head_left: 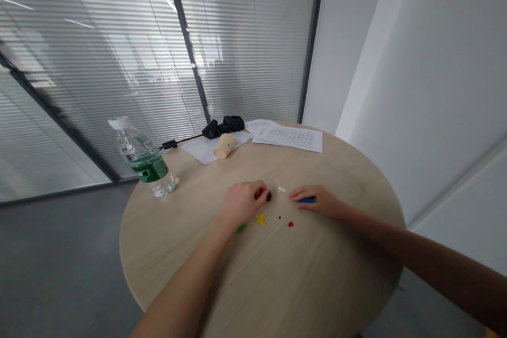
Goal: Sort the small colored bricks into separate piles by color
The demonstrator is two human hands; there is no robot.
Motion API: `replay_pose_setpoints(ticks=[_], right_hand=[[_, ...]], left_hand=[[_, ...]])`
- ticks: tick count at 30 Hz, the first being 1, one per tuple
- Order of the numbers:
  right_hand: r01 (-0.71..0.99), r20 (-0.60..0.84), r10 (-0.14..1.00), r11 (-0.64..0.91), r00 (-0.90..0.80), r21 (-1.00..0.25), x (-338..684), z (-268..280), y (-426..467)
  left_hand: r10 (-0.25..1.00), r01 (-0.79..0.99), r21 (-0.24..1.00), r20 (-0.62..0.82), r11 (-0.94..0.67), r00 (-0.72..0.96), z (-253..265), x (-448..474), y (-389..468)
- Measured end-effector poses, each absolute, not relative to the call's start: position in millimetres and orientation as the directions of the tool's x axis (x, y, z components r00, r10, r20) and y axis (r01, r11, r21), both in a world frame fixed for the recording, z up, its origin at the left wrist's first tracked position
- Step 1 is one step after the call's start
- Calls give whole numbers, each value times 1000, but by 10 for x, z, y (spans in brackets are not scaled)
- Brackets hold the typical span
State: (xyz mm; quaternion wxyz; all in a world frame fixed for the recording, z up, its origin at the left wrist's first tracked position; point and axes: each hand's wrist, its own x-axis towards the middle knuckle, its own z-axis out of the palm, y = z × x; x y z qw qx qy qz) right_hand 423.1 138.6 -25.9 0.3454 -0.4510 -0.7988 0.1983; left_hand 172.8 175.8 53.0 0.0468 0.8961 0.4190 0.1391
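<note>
My left hand rests on the round table with its fingers curled together. Small dark pieces show at its fingertips; how many it grips is hidden. My right hand lies low on the tabletop, its fingers stretched out over a blue piece or pile, which is partly covered. Between the hands are small whitish pieces. Closer to me lie yellow pieces, a tiny dark bit and a red piece. Green pieces sit beside my left wrist.
A water bottle with a green label stands at the table's left. Toward the back are a paper cup on its side, a black bundle with a cable, and printed sheets. The wooden table has a curved edge.
</note>
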Motion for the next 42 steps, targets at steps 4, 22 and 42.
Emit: replay_pose_setpoints(ticks=[4,22,42], right_hand=[[535,387,834,550,-393,-642,4241,-268,1245],[371,353,827,524,-439,-766,4309,-232,214],[556,292,561,824,-775,-108,3851,143,1149]], left_hand=[[752,727,195,223,-658,621,507,1736,1765],[727,697,210,159,-686,668,447,1814,1751],[612,614,-1,77,-790,787,580,1748,1700]])
